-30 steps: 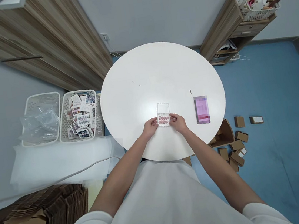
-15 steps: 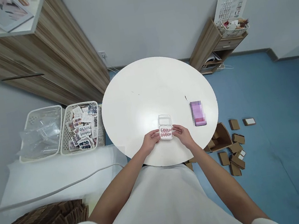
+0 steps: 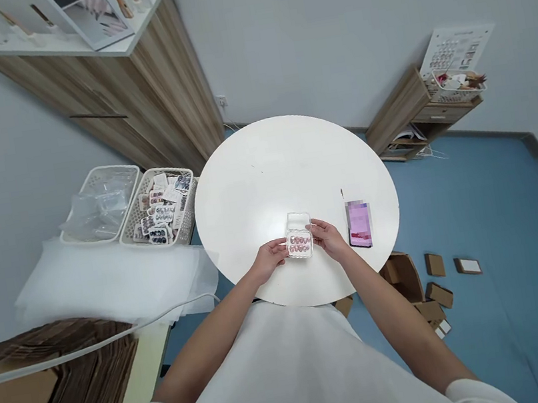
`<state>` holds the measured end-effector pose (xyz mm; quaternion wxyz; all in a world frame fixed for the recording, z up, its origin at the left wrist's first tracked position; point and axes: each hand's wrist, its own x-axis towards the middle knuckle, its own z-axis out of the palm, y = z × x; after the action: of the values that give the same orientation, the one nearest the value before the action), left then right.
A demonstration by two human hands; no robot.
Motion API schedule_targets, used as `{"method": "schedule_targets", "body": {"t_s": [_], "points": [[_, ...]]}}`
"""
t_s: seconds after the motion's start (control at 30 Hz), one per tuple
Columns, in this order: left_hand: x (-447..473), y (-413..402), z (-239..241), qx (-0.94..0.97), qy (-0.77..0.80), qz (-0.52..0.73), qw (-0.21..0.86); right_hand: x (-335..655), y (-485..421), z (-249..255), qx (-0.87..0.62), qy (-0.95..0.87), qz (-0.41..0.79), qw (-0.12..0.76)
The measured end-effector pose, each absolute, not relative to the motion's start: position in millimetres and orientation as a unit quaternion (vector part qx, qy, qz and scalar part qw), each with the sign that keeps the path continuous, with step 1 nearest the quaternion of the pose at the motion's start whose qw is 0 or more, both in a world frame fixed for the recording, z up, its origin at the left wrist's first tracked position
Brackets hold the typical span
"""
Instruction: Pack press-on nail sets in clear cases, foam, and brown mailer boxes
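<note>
A clear case (image 3: 300,244) with its lid (image 3: 299,219) raised is held towards 6 o'clock from the middle of the round white table (image 3: 284,165); two rows of pink nail tips (image 3: 300,244) are seen in its near half, and the lid is tipped away towards 12 o'clock; whether the case is rested on the table cannot be told.

At its 9 o'clock side, the case edge is gripped by the bent fingers of the left hand (image 3: 269,258); at its 2 to 3 o'clock side, the fingertips of the right hand (image 3: 329,238) are brought against the lid near the hinge, the fingers half curled; whether the lid is pinched there cannot be told.

A phone (image 3: 359,224), its screen blurred, is laid at about 4 o'clock on the table; towards 9 o'clock, beyond the rim, nail cards are heaped in a white basket (image 3: 125,232); brown boxes (image 3: 434,264) are scattered on the blue floor (image 3: 493,195) towards 4 o'clock.
</note>
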<state>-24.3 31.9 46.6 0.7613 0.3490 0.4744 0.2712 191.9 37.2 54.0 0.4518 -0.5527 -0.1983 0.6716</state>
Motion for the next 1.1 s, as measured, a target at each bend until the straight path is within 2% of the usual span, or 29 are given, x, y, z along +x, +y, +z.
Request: {"method": "schedule_targets", "body": {"t_s": [0.63,1.1], "points": [[-7,37,54,0.336,0.460,0.284,0.771,198,22,71,-0.483,-0.239,0.670,0.511],[-10,40,77,0.309,0.444,0.270,0.796,186,6,79,-0.496,-0.248,0.634,0.538]]}}
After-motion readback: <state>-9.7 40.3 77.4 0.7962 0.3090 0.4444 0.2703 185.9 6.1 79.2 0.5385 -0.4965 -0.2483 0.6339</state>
